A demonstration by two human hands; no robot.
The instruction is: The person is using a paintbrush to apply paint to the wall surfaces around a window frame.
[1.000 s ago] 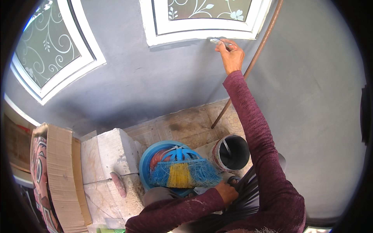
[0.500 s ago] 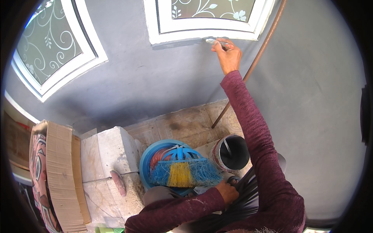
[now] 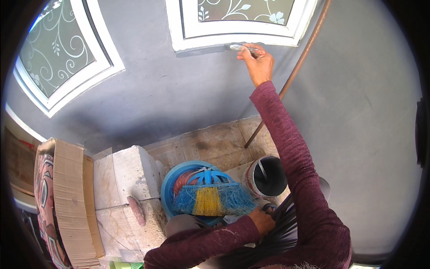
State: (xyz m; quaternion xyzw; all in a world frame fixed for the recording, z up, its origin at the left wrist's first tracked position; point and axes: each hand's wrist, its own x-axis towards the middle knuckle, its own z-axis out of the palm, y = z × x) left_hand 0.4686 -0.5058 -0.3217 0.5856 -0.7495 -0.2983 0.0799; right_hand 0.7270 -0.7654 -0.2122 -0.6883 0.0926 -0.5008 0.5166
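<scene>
My right hand (image 3: 257, 65) is raised to the grey wall just under the white window frame (image 3: 233, 39). Its fingers pinch a small paintbrush (image 3: 236, 46), whose pale metal part shows and whose tip meets the wall along the frame's lower edge. A darker grey strip (image 3: 197, 52) runs along the wall below that frame. Low in front of my body, my left hand (image 3: 261, 220) rests by my knee with its fingers curled in; whether anything is inside them is hidden. A dark object (image 3: 269, 208) shows beside it.
A bucket (image 3: 268, 175) with grey inside stands near my knee. Left of it, a blue basin (image 3: 166, 193) holds a blue-and-yellow broom head (image 3: 208, 199). Pale blocks (image 3: 127, 179) and a cardboard box (image 3: 74, 193) stand left. A rusty pole (image 3: 295, 71) leans against the wall.
My right hand has slid a little to the left along the window frame's lower edge with the paintbrush. My left hand stays in place.
</scene>
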